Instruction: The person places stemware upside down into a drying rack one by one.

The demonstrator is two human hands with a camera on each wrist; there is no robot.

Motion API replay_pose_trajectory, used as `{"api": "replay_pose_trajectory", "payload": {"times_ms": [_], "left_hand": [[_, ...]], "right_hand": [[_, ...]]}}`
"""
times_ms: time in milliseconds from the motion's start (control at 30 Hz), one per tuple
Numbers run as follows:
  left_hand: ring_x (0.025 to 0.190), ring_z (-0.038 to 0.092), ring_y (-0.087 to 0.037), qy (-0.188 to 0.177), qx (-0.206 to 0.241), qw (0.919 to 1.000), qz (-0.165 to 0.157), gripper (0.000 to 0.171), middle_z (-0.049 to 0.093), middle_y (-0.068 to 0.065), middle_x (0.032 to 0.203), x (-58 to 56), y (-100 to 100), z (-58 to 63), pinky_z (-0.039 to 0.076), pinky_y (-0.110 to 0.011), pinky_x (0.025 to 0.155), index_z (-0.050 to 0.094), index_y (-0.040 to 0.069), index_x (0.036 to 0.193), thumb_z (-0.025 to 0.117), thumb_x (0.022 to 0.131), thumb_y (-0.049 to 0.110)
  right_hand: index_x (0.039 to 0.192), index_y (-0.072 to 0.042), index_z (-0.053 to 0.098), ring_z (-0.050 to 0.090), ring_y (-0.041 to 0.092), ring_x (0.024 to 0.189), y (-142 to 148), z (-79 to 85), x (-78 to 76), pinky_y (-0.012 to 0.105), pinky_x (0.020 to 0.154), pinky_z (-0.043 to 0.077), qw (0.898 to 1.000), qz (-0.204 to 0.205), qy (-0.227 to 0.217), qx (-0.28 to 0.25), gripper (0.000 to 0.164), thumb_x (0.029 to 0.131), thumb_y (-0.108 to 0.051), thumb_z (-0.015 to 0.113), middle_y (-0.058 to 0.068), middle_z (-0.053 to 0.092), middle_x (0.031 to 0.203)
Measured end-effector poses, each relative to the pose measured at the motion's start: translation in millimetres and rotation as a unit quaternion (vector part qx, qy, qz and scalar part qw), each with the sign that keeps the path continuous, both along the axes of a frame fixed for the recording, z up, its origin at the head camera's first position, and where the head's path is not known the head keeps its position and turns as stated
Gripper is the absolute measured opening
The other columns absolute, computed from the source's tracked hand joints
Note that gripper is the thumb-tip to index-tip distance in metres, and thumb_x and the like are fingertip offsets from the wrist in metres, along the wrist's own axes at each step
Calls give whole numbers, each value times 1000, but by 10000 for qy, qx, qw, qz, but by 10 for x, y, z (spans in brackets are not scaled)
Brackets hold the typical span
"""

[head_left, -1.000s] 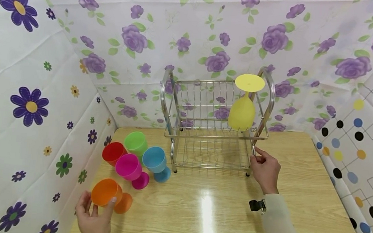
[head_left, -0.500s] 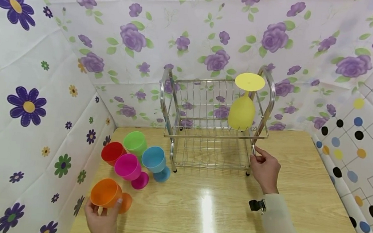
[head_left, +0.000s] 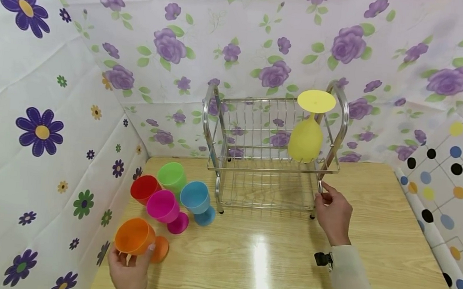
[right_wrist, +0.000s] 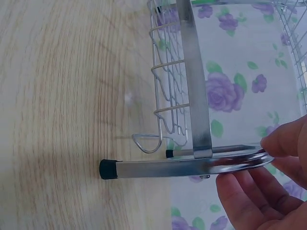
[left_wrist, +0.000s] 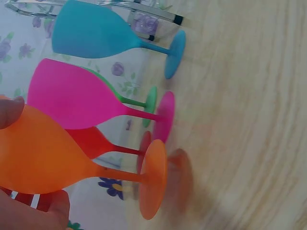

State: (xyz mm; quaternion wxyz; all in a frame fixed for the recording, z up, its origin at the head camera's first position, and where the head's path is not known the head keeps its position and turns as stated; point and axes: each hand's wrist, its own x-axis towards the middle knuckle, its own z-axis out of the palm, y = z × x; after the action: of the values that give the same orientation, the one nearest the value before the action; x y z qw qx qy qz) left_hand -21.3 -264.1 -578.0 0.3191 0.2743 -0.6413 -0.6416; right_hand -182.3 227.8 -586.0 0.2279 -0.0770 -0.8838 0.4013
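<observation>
At the lower left of the head view, my left hand holds an orange plastic goblet by its bowl, thumb on one side and fingers on the other. The left wrist view has the goblet's round foot close over the table, its shadow beside it. My right hand pinches the front right leg of a two-tier metal dish rack; in the right wrist view the thumb and fingers lie on either side of the curved tube. A yellow goblet stands upside down on the rack's upper tier, at the right.
Beyond the orange goblet stand a magenta goblet, a red goblet, a green goblet and a blue goblet, all upright and close together. Patterned cloth walls border the wooden table on the left, back and right.
My left hand has moved right and closed around the orange goblet's bowl. The right hand stays on the rack's leg. The head view has shifted slightly.
</observation>
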Motion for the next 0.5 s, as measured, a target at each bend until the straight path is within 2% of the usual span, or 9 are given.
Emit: {"api": "replay_pose_trajectory", "payload": {"times_ms": [67, 133, 500], "left_hand": [[121, 55, -14, 58, 9, 10000, -27, 89, 56, 4, 138, 4, 8, 46, 51, -7, 96, 49, 10, 152, 92, 75, -6], [122, 55, -14, 110, -13, 9999, -52, 89, 57, 3, 138, 6, 15, 84, 51, -6, 96, 50, 10, 152, 92, 75, -7], [120, 56, -20, 471, -267, 9977, -398, 80, 59, -5, 137, -14, 104, 264, 53, -9, 98, 53, 3, 149, 87, 78, -13]], "right_hand": [[141, -11, 69, 75, 36, 88, 4, 5, 4, 54, 74, 63, 10000, 61, 46, 42, 40, 102, -17, 70, 17, 75, 100], [142, -10, 68, 75, 38, 91, 11, 13, 10, 58, 76, 64, 9999, 134, 52, 26, 40, 102, -16, 69, 19, 74, 104], [150, -9, 60, 76, 41, 101, 16, 75, 73, 59, 78, 65, 9993, 353, -86, 5, 50, 102, -18, 69, 24, 69, 126]]}}
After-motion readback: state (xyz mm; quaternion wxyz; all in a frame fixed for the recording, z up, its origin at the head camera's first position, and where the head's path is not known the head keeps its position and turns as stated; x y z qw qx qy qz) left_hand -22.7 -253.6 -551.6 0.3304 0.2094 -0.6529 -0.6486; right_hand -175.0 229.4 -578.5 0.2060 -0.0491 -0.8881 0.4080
